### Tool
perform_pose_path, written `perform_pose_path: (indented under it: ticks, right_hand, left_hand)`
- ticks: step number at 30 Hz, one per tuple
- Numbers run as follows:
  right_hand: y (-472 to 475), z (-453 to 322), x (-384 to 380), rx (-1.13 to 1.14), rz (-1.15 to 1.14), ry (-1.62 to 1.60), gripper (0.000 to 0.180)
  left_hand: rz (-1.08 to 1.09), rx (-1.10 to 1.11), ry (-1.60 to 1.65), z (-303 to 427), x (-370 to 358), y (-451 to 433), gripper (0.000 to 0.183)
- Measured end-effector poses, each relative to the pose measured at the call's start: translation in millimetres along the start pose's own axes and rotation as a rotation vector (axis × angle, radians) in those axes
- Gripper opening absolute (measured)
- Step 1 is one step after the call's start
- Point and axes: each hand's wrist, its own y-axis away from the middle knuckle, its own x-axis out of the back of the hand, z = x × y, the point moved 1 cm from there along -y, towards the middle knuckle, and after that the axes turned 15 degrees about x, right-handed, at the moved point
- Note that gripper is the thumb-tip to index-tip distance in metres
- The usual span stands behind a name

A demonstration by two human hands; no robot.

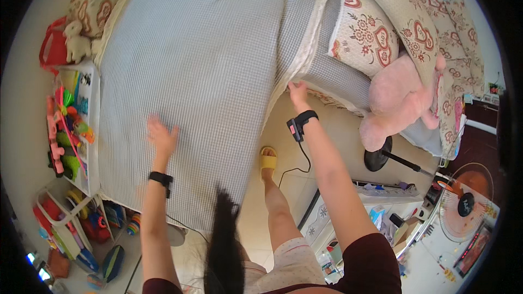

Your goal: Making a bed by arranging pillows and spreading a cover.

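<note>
A grey checked fabric cover [196, 69] with cream lace trim lies over the broad sofa seat before me. Over its left part is my left hand [161, 136], fingers spread, palm down and slightly blurred; whether it presses on the cloth I cannot tell. At the inner corner of the seat, my right hand [299, 94] has its fingers curled on the lace edge [288, 81] of the cover. Faint creases run across the cloth near the top. Each wrist wears a black strap, and the right one carries a small cabled device [295, 128].
Patterned cushions [367, 32] and a pink plush toy [396, 94] rest on the right sofa section. A white toy-filled tray [93, 130] borders the cover's left side. Below right stand a round black base with a pole [378, 155], a low cabinet [327, 216] and a fan [466, 204].
</note>
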Motion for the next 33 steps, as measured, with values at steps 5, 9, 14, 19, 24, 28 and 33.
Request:
perform_pose_path:
  ticks: [5,9,14,19,24,28,33]
  right_hand:
    - [-42.5,-10.4,36.3,-0.486,-0.239,-0.674,0.044]
    - [-43.1,-3.1,17.8,-0.470,-0.444,-0.555,0.045]
    - [-33.0,14.0,7.1,-0.270,-0.207,-0.276,0.054]
    - [-25.3,1.5,59.7,0.002,-0.188,0.078,0.039]
    - [-32.2,29.9,63.8,-0.133,-0.200,0.262,0.046]
    - [-61.4,38.3,81.2,-0.179,-0.442,-0.170,0.038]
    - [-151.1,-32.0,82.7,-0.263,-0.268,-0.626,0.038]
  left_hand:
    - [-0.077,-0.062,-0.292,149.7,-34.0,67.2,0.098]
    - [0.006,-0.092,-0.314,152.5,-38.6,59.1,0.108]
    - [-0.020,-0.075,-0.296,162.9,-53.5,53.5,0.112]
    - [0.010,-0.031,-0.329,140.7,-41.6,57.1,0.110]
    - [-0.109,-0.020,-0.434,170.7,-33.3,54.1,0.109]
    - [-0.177,0.129,-0.283,210.3,-13.4,50.9,0.097]
    - [-0.099,0.056,-0.016,298.0,12.2,-15.6,0.076]
